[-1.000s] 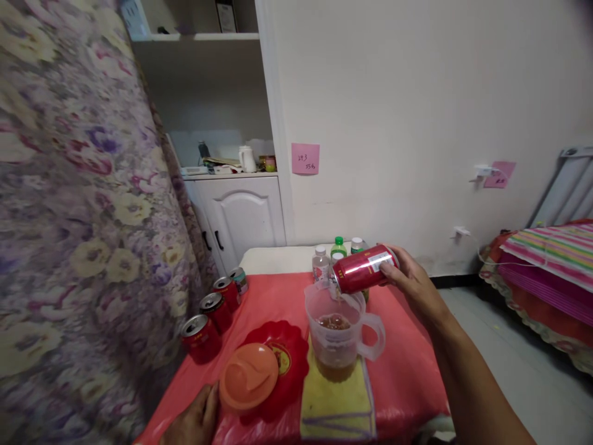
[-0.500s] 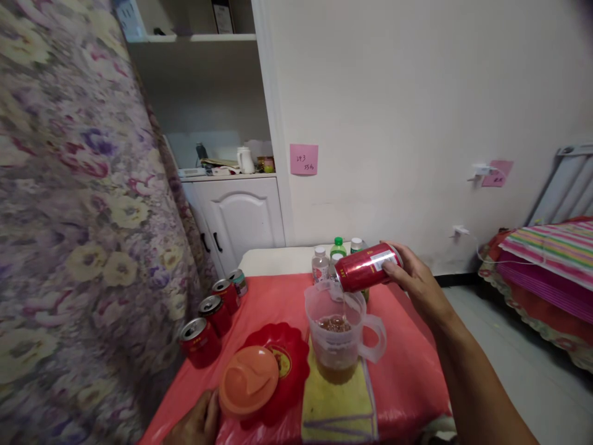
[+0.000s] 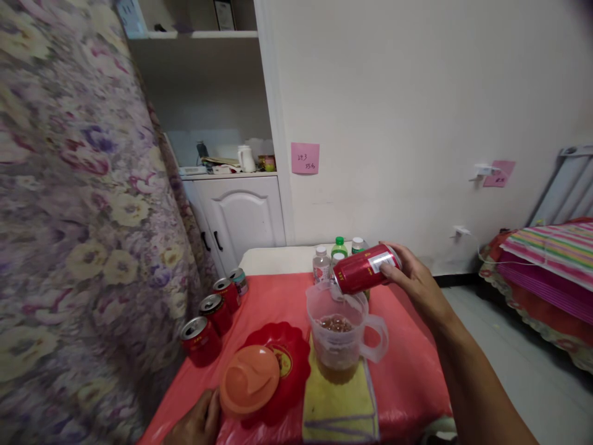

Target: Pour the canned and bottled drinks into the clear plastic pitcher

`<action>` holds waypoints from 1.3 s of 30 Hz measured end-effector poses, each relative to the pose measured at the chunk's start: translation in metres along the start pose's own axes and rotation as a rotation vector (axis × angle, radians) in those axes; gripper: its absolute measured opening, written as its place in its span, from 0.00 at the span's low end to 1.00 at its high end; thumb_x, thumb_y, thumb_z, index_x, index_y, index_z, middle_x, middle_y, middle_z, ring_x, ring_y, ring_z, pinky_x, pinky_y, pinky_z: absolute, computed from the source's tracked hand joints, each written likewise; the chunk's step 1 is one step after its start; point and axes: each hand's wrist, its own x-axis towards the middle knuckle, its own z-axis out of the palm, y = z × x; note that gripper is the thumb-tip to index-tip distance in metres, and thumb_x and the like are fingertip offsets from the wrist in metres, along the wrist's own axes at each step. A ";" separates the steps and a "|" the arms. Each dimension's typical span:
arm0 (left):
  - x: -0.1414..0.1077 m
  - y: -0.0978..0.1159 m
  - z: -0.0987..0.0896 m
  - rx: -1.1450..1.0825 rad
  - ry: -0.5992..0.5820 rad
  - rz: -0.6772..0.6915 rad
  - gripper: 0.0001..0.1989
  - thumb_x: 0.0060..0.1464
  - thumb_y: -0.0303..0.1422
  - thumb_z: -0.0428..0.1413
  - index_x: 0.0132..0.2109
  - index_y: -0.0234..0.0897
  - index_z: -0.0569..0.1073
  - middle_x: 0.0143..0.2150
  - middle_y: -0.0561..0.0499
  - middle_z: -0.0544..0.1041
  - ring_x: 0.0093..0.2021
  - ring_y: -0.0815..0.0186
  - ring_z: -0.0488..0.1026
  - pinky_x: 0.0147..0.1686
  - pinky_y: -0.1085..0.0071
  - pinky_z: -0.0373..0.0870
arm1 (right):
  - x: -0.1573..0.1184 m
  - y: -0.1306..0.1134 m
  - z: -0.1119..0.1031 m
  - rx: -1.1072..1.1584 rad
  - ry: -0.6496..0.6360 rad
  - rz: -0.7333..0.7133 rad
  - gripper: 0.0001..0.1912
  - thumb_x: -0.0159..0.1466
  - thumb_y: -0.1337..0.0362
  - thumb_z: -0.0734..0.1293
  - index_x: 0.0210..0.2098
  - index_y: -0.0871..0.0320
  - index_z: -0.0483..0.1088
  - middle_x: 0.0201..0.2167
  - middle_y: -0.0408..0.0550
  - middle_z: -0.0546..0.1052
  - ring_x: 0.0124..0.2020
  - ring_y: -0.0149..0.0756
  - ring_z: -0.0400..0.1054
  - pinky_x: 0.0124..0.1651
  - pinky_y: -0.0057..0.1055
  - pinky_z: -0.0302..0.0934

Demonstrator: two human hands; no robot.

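My right hand (image 3: pixel 407 275) grips a red drink can (image 3: pixel 361 269), tilted with its mouth end down over the rim of a clear plastic pitcher (image 3: pixel 336 352). Amber liquid with bubbles on top (image 3: pixel 336 323) partly fills the pitcher, whose handle points right. A yellow cloth (image 3: pixel 340 408) lies beneath it. At the lower left, my left hand (image 3: pixel 197 420) is closed at the edge of an orange pitcher lid (image 3: pixel 250 380); its fingertips are partly hidden. The lid overlaps a red scalloped plate (image 3: pixel 296 371).
Several opened cans (image 3: pixel 201 340) stand in a row along the left side of the red-covered table (image 3: pixel 273 296). Several bottles (image 3: pixel 321 266) stand behind the pitcher. A floral curtain (image 3: pixel 92 247) hangs at left, and a bed (image 3: pixel 551 272) is at right.
The thin stream of liquid from the can, visible earlier, no longer shows clearly. The can has shifted very slightly; my left hand and the lid stay in place.
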 end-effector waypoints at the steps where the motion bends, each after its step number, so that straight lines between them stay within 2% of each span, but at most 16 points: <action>1: 0.000 0.001 -0.001 0.002 -0.011 -0.008 0.21 0.65 0.40 0.46 0.57 0.41 0.77 0.52 0.43 0.84 0.49 0.51 0.82 0.44 0.63 0.71 | 0.000 0.000 0.000 -0.007 -0.003 -0.006 0.28 0.61 0.47 0.71 0.56 0.50 0.68 0.54 0.51 0.77 0.51 0.46 0.72 0.48 0.39 0.72; 11: -0.003 0.003 -0.002 -0.006 0.017 -0.020 0.19 0.64 0.41 0.48 0.53 0.43 0.79 0.47 0.45 0.86 0.46 0.52 0.82 0.40 0.65 0.70 | -0.001 0.000 0.002 -0.050 -0.007 -0.012 0.29 0.61 0.47 0.71 0.57 0.50 0.67 0.53 0.51 0.77 0.49 0.46 0.73 0.50 0.40 0.71; 17: -0.004 0.003 -0.003 -0.080 0.117 0.024 0.14 0.60 0.37 0.52 0.46 0.44 0.81 0.41 0.48 0.87 0.38 0.57 0.82 0.35 0.69 0.69 | -0.001 0.001 0.004 -0.053 -0.023 -0.015 0.29 0.61 0.47 0.71 0.58 0.49 0.67 0.51 0.49 0.77 0.47 0.45 0.73 0.49 0.40 0.70; 20: -0.004 0.004 -0.004 -0.072 0.129 0.019 0.13 0.59 0.38 0.53 0.45 0.44 0.81 0.38 0.48 0.86 0.36 0.57 0.81 0.33 0.70 0.67 | -0.002 0.001 0.004 -0.068 -0.031 -0.009 0.30 0.61 0.47 0.71 0.58 0.49 0.67 0.51 0.49 0.78 0.45 0.44 0.73 0.48 0.40 0.70; 25: -0.006 0.006 -0.007 -0.023 0.053 0.007 0.17 0.63 0.39 0.49 0.49 0.43 0.80 0.44 0.46 0.86 0.42 0.54 0.83 0.37 0.68 0.69 | -0.004 0.001 0.005 -0.072 -0.035 -0.016 0.30 0.60 0.47 0.72 0.59 0.47 0.67 0.53 0.50 0.76 0.48 0.46 0.72 0.50 0.41 0.68; 29: -0.007 0.008 -0.008 0.008 0.002 -0.002 0.19 0.66 0.40 0.46 0.51 0.42 0.79 0.43 0.45 0.86 0.43 0.53 0.83 0.37 0.67 0.68 | -0.005 0.001 0.007 -0.091 -0.037 -0.028 0.29 0.61 0.48 0.72 0.59 0.46 0.67 0.53 0.49 0.77 0.48 0.46 0.72 0.51 0.43 0.67; 39: -0.005 0.005 -0.003 0.009 0.011 0.009 0.21 0.66 0.40 0.46 0.56 0.40 0.77 0.51 0.43 0.84 0.48 0.52 0.82 0.42 0.65 0.70 | -0.007 -0.004 0.014 -0.140 -0.046 -0.063 0.30 0.60 0.50 0.72 0.60 0.46 0.66 0.56 0.51 0.76 0.49 0.48 0.73 0.53 0.47 0.68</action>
